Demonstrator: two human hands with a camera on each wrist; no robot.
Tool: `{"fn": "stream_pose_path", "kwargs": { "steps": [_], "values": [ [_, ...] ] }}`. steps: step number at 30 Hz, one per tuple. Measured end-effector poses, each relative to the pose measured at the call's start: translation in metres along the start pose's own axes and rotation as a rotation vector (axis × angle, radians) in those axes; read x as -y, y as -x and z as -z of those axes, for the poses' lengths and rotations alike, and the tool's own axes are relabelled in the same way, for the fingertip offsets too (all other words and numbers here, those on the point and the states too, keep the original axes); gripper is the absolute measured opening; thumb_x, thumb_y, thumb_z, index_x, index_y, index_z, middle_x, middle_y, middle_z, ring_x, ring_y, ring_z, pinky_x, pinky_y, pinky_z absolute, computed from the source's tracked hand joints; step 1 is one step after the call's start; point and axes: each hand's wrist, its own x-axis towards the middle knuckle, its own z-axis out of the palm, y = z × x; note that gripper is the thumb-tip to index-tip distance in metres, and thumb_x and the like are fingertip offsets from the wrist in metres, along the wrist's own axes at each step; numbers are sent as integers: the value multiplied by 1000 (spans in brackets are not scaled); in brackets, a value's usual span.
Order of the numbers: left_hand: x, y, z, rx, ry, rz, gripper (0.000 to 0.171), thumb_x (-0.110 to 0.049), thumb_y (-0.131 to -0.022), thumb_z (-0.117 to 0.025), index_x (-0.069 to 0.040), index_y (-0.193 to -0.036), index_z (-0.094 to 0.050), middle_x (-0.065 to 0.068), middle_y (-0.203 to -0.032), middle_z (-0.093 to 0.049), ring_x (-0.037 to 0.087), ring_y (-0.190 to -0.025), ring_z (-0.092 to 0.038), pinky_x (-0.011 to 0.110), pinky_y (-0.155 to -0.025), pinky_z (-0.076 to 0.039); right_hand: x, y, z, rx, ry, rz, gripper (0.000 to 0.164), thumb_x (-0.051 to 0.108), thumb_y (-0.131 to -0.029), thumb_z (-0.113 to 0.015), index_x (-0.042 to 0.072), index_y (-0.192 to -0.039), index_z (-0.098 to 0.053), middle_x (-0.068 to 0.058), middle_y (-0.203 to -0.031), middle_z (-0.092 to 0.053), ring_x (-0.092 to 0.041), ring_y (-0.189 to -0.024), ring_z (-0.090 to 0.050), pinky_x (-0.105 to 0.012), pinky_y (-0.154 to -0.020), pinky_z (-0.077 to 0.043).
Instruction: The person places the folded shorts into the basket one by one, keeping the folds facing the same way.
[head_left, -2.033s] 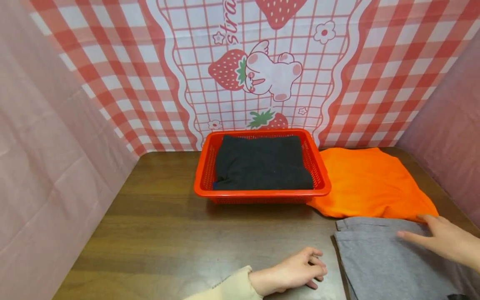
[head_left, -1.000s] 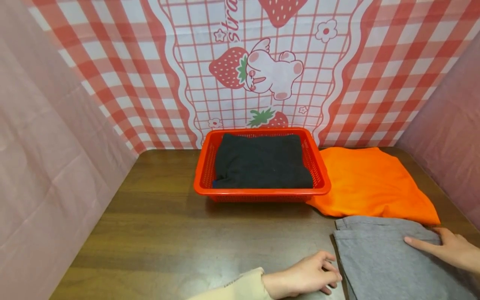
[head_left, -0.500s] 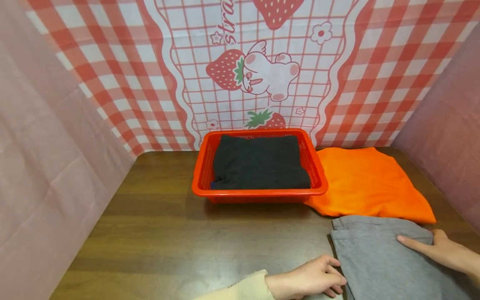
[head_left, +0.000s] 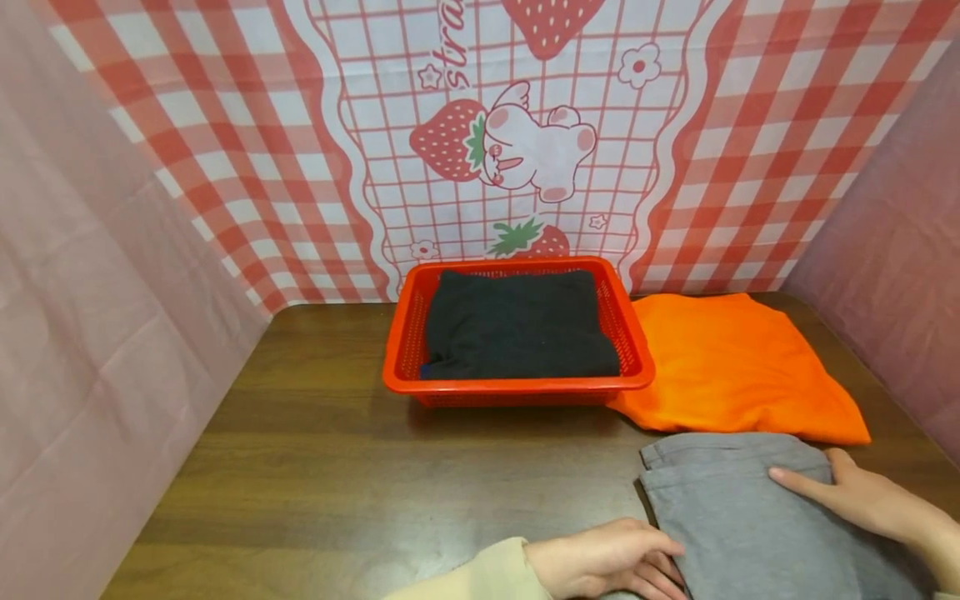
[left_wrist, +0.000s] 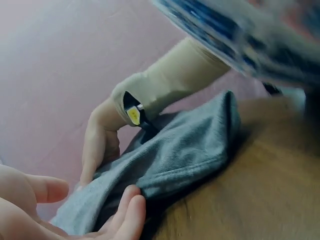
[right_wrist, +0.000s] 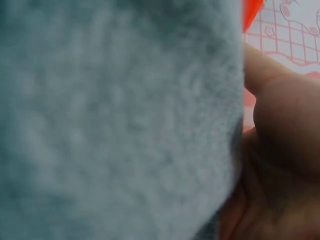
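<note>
A folded grey garment (head_left: 750,525) lies at the front right of the table. My right hand (head_left: 862,496) grips its right side, thumb on top and fingers tucked beneath. Blurred grey cloth (right_wrist: 120,125) fills most of the right wrist view, beside the right hand (right_wrist: 295,120). At the garment's left edge is my left hand (head_left: 611,557). In the left wrist view, the left hand (left_wrist: 30,205) has extended fingers at the underside of the lifted grey edge, and its thumb stands apart from the cloth.
A red plastic basket (head_left: 517,386) stands at the back centre with a folded dark garment (head_left: 521,325) inside. An orange garment (head_left: 742,367) lies right of it, just behind the grey one. A checked strawberry-print cloth (head_left: 540,150) hangs behind the wooden table (head_left: 337,483).
My right hand has come down onto the grey garment and taken hold of its right side. My left hand has moved right to its left edge. The garment has shifted slightly left.
</note>
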Motion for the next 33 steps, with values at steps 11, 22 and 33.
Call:
{"fn": "stream_pose_path", "kwargs": {
  "steps": [11,22,33],
  "values": [
    [4,3,9,-4,-15,-34,23,-19,-90,-52,0,-99,-63,34,-110,-54,35,-100,-58,43,-89,-46,27,-1,-11,-100,38,161,92,56,-91,-35,-23,-128,-7,-48,-121,-32,-50,-100,-49,-47,-70,-45],
    [6,9,6,-124,-39,-242,24,2,-82,-53,13,-102,-61,24,-103,-63,15,-87,-62,31,-77,-52,42,0,-21,-170,73,210,95,56,-91,-35,-26,-128,-5,-49,-123,-29,-56,-105,-43,-53,-73,-44],
    [1,18,10,-147,10,-241,20,-4,-84,-52,4,-101,-59,21,-105,-64,16,-89,-62,32,-79,-51,51,-2,-29,-197,5,161,101,60,-89,-35,-25,-130,-1,-50,-123,-28,-56,-103,-44,-50,-70,-45]
  ]
}}
